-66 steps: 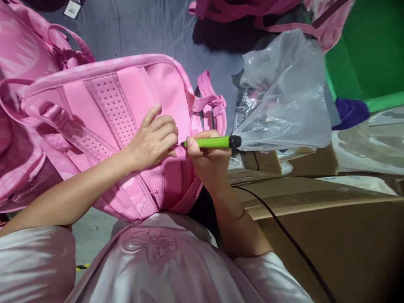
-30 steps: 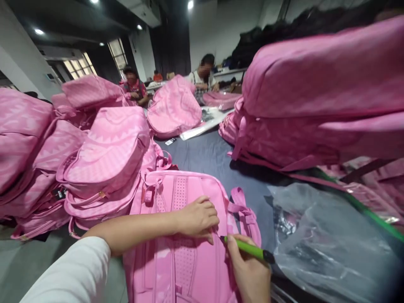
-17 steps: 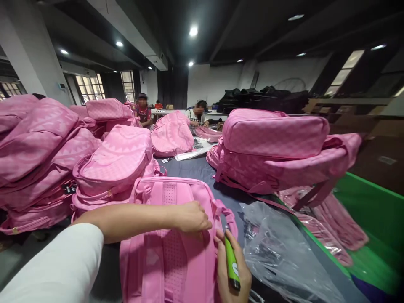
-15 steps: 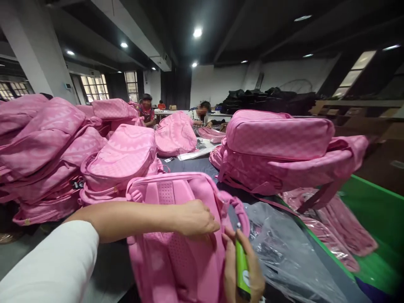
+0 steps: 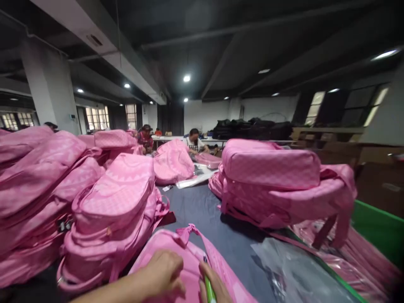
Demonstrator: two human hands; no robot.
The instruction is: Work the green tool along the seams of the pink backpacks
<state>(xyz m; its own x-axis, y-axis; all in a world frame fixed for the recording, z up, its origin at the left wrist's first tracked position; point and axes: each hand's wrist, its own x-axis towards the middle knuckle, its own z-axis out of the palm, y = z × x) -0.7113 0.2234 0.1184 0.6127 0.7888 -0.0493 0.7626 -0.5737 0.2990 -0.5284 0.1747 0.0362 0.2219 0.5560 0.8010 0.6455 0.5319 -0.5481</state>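
Observation:
A pink backpack [image 5: 186, 256] lies in front of me on the dark grey table [image 5: 208, 219], its straps pointing away. My left hand [image 5: 162, 271] rests on top of it with the fingers curled against the fabric. My right hand [image 5: 214, 288] is at the bottom edge of the view, closed round a green pen-like tool [image 5: 208, 286] whose dark tip points up beside the backpack. Most of both hands is cut off by the frame.
Piles of pink backpacks stand at the left [image 5: 110, 210] and right [image 5: 274, 181]. A clear plastic bag [image 5: 284, 269] lies to my right, beside a green surface [image 5: 378, 229]. Two people [image 5: 194, 141] sit at the far end of the table.
The view has tilted up from the backpack to the room. My hands have dropped to the bottom edge. The green tool has turned from lying sideways to pointing upward.

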